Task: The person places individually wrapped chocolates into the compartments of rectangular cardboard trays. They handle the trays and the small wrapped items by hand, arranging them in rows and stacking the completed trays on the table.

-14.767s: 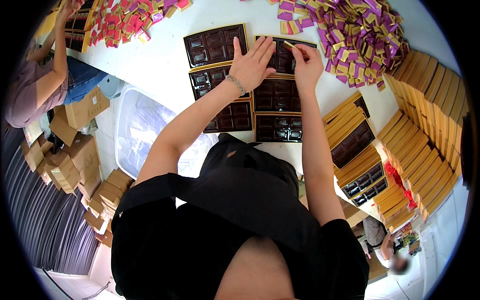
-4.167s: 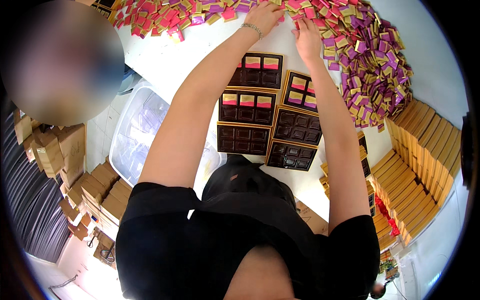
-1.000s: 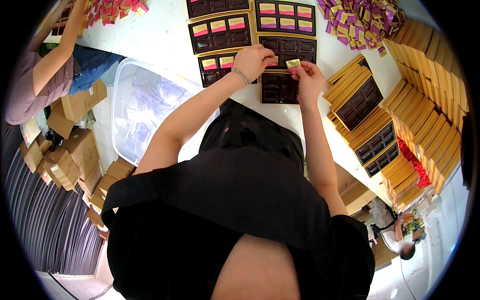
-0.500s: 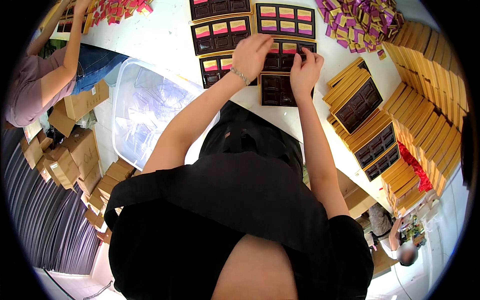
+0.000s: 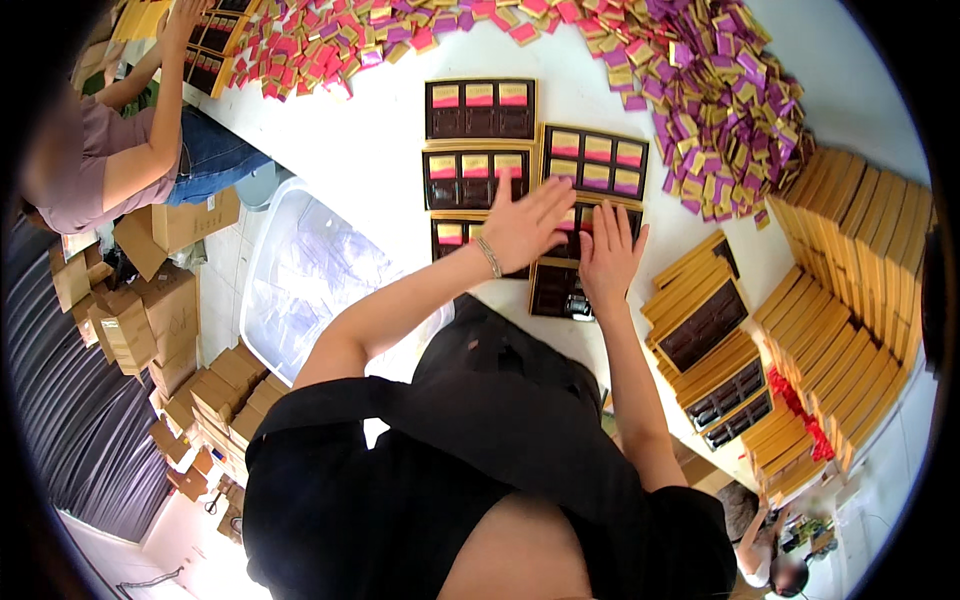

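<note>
The middle-right brown six-cell tray (image 5: 567, 245) is largely covered by the left hand (image 5: 525, 222) and right hand (image 5: 610, 258), so most of its cells are hidden; whether it is touched cannot be told. The left fingers are spread apart, the right ones extended with narrower gaps. The lower-right tray (image 5: 553, 290) is partly blocked by the right hand. The upper-right tray (image 5: 597, 165) is seen filled with foil-wrapped squares (image 5: 597, 150). The loose heap (image 5: 735, 100) is cut off above.
</note>
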`<state>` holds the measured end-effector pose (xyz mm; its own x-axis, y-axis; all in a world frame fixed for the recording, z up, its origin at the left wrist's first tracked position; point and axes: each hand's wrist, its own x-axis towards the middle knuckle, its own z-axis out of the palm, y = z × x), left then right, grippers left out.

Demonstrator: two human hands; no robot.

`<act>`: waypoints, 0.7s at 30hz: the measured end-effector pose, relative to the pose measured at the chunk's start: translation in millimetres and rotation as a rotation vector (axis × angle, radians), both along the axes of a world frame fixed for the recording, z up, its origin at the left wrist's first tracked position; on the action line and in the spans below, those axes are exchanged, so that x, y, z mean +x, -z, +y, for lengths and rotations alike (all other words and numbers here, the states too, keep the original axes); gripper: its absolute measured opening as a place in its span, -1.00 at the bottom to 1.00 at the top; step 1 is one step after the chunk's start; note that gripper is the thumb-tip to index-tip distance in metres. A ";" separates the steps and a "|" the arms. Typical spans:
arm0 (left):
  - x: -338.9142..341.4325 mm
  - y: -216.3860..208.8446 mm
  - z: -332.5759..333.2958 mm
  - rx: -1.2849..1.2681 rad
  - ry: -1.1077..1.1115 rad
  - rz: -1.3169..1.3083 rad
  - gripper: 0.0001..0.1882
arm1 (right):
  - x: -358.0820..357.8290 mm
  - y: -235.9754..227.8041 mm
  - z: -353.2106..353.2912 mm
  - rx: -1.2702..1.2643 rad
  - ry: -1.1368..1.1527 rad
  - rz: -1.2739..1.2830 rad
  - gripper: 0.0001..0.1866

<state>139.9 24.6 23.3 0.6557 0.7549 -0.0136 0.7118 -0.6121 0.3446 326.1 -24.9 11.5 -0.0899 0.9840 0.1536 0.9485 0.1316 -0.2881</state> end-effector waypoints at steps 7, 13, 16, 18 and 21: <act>-57.0 49.3 276.8 0.343 -0.289 -0.160 -0.68 | -55.7 10.3 242.3 0.148 -0.086 0.368 -0.81; -60.7 63.4 306.1 0.279 -0.178 -0.046 -0.74 | -84.0 54.3 301.4 0.175 -0.243 -0.074 -0.79; -52.0 48.8 284.5 0.108 -0.284 0.062 -0.80 | -66.4 41.2 284.5 0.003 -0.090 0.283 -0.75; -39.5 28.6 260.8 0.141 -0.381 -0.262 -0.81 | -42.0 53.2 272.5 -0.111 0.151 0.993 -0.74; -28.3 4.6 197.3 0.158 -0.417 -0.634 -0.81 | -16.5 1.5 226.0 -0.395 0.411 1.795 -0.78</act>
<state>111.6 221.9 18.7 0.1635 0.9028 0.3977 0.5898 -0.4126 0.6942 309.6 201.1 10.0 0.1185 0.8972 -0.4255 -0.5225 -0.3081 -0.7950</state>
